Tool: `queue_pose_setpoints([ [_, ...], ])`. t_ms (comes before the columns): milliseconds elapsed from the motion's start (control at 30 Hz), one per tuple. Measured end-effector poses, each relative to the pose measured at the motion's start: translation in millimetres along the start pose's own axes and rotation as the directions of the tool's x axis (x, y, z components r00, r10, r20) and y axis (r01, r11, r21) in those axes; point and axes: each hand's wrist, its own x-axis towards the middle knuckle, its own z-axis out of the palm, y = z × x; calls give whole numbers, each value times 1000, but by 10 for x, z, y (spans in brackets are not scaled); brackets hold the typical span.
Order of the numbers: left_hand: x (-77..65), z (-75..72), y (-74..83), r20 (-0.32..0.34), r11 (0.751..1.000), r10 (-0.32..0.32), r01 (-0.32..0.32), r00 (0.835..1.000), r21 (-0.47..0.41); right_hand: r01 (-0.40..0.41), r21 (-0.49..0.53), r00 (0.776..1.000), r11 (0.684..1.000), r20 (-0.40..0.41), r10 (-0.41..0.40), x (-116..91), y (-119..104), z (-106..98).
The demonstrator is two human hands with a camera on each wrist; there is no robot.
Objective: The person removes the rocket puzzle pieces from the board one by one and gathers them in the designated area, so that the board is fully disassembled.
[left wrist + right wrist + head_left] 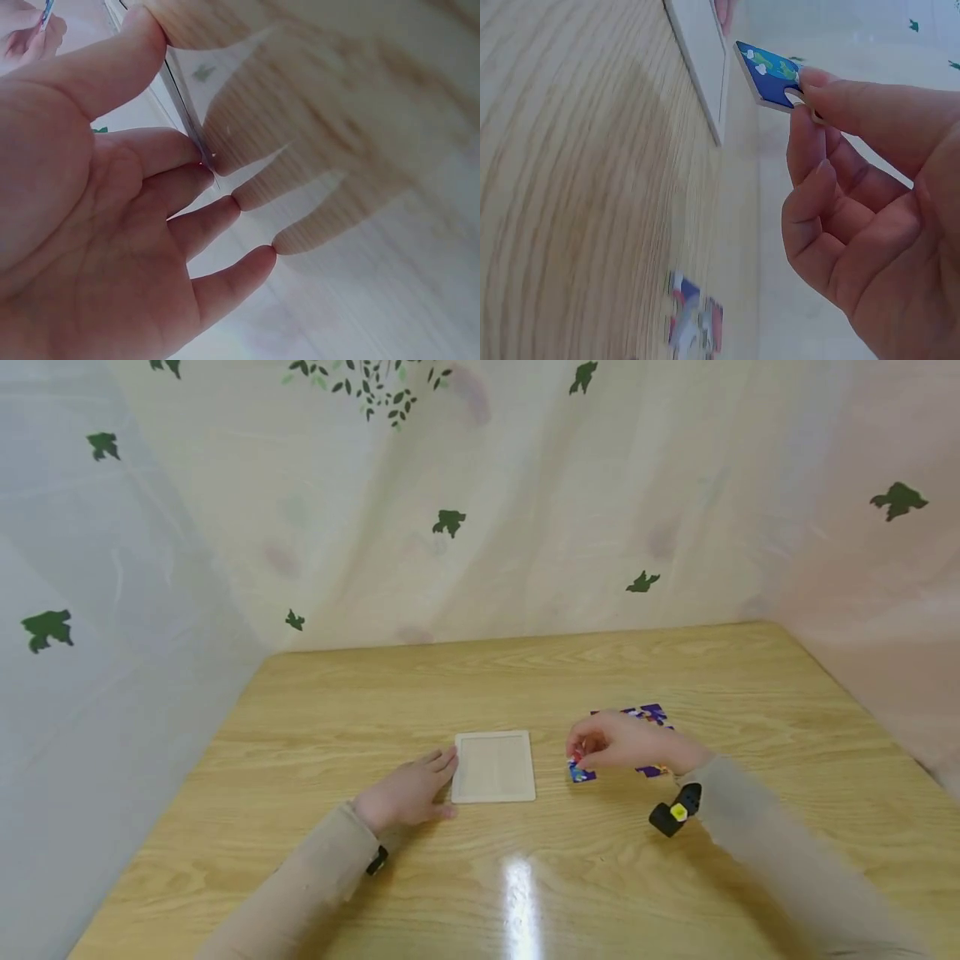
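A shallow square wooden puzzle tray (495, 767) with a raised rim lies bare on the table. At its left side rests my left hand (408, 789), fingers extended. The left wrist view shows the fingertips down on the tabletop, with the index finger and thumb along the tray's edge (182, 101). To the right of the tray, my right hand (626, 742) pinches a blue jigsaw piece (769, 75) between thumb and index finger. That piece carries a green-and-blue globe picture and is lifted over the table in the right wrist view; the other fingers curl inward.
Several loose purple jigsaw pieces (651, 713) lie on the wooden table (360, 693) behind and beneath the right hand, partly hidden by it. A pale curtain (525, 527) with green leaf shapes surrounds the table's back and sides. A black camera (666, 818) sits at the right wrist.
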Motion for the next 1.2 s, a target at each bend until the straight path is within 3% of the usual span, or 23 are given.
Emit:
queue_pose_setpoints([
  [233, 4, -1, -9, 2, 1000, -9, 9, 1000, 20, -55, -18, 998, 998, -16, 55, -219, 201, -164],
  [467, 8, -18, 2, 9, 1000, -1, 1, 1000, 21, -99, -44, 995, 994, -3, 99, -335, 289, -190],
  [733, 35, -27, 6, 22, 1000, -13, 12, 1000, 21, -132, -71, 991, 989, 10, 133, -347, 327, -117],
  [1200, 24, -36, -2, 32, 999, -34, 33, 999, 21, -153, -139, 988, 978, -57, 147, -291, 346, -26],
])
